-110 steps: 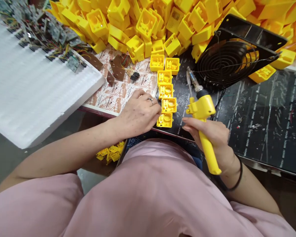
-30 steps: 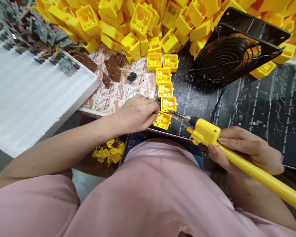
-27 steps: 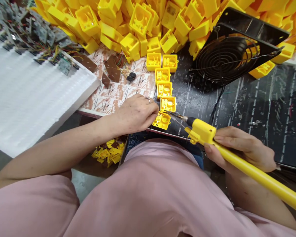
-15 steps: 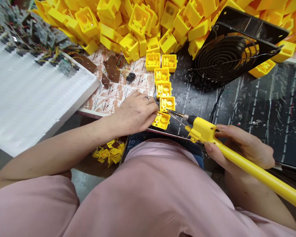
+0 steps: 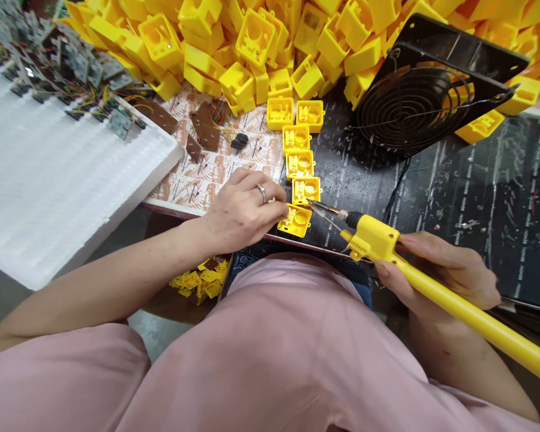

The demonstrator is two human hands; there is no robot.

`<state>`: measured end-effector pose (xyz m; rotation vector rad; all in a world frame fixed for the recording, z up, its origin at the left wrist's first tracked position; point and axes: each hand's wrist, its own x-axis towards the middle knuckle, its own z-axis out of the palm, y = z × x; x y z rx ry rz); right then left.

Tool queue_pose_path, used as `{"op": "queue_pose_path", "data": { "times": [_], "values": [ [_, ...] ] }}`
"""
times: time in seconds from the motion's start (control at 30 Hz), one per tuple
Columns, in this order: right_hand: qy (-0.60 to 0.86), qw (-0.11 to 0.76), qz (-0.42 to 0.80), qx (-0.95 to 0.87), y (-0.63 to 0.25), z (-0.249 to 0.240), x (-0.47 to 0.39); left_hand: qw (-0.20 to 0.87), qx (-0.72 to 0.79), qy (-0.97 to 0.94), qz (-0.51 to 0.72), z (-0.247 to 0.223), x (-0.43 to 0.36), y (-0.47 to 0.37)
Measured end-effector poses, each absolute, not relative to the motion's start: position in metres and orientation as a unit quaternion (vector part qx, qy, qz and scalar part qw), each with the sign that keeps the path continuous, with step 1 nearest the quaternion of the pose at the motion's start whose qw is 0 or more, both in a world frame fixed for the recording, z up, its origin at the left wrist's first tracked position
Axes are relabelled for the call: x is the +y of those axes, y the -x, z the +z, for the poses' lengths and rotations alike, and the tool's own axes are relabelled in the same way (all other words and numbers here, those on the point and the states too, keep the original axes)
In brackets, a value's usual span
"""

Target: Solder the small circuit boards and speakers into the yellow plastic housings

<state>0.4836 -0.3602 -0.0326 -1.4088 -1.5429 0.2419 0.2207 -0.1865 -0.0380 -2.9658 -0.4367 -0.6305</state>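
My right hand (image 5: 450,270) is closed around a yellow soldering iron (image 5: 378,237) with a thin feed tube beside its metal barrel. The iron's tip is at the lower edge of a small open yellow plastic housing (image 5: 306,190), second from the front in a column of several. The nearest housing (image 5: 294,220) lies by the table edge, just right of my left fingers. My left hand (image 5: 251,207), with a ring on one finger, has its fingers curled and pinched together. A tiny pale bit shows at those fingers, too small to name.
A heap of yellow housings (image 5: 252,42) fills the back. A black fan (image 5: 405,108) stands tilted at the right. White foam (image 5: 81,180) carries wired circuit boards (image 5: 90,72) at the left. Brown pieces (image 5: 204,126) lie between. Small yellow parts (image 5: 202,282) sit below the table edge.
My left hand has drawn back slightly to the left, off the nearest housing, and its fingers have curled more. The soldering iron has shifted slightly right, staying by the second housing.
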Motion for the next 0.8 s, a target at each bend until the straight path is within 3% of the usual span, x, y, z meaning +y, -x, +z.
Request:
{"op": "queue_pose_path", "data": {
  "times": [0.13,0.3,0.8],
  "values": [
    [0.557,0.502,0.120,-0.651,-0.485,-0.034,-0.360,0.071,-0.137,0.974,-0.165,-0.040,-0.187,-0.221],
    [0.508,0.514,0.087,-0.686,-0.485,-0.034,-0.353,0.038,-0.179,0.974,-0.132,-0.036,-0.185,-0.228],
    [0.455,0.445,0.099,-0.765,-0.482,-0.024,-0.342,0.035,-0.179,0.978,-0.102,-0.031,-0.186,-0.235]
  ]
}}
